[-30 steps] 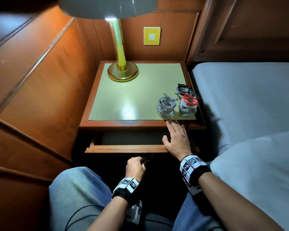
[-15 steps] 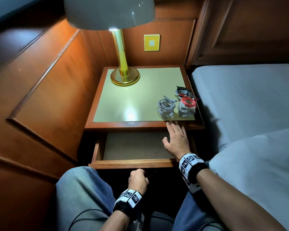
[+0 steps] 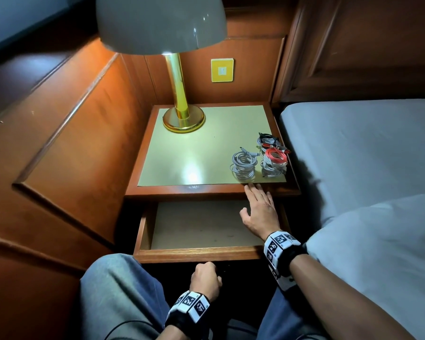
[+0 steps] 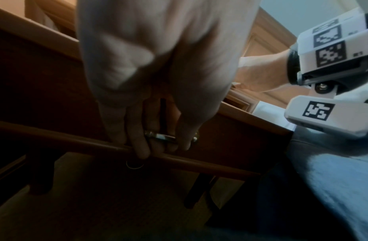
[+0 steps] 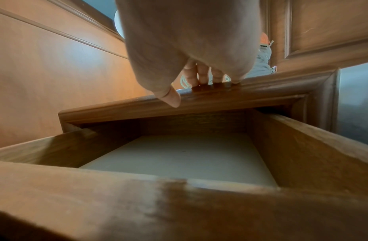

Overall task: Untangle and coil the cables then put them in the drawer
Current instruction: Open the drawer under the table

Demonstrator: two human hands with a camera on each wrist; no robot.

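Note:
On the nightstand's [image 3: 157, 190] front right corner lie coiled cables: a grey coil [image 3: 243, 165], a red coil on a grey one [image 3: 275, 158], and a black and red bundle [image 3: 268, 139] behind. The drawer [image 3: 196, 253] stands pulled out, its pale floor [image 5: 179, 159] bare. My left hand [image 3: 205, 278] grips the drawer's metal handle [image 4: 162, 137] below the front panel. My right hand [image 3: 259, 209] rests flat on the nightstand's front edge, fingers [image 5: 201, 75] straight, just short of the grey coil.
A brass lamp [image 3: 182, 116] with a grey shade stands at the back left of the nightstand. Wood panelling closes the left side and the back. A bed [image 3: 366, 155] with a grey sheet lies to the right. My knees are below the drawer.
The left hand has pulled the drawer from a narrow gap to well open. The right hand has stayed on the nightstand's edge.

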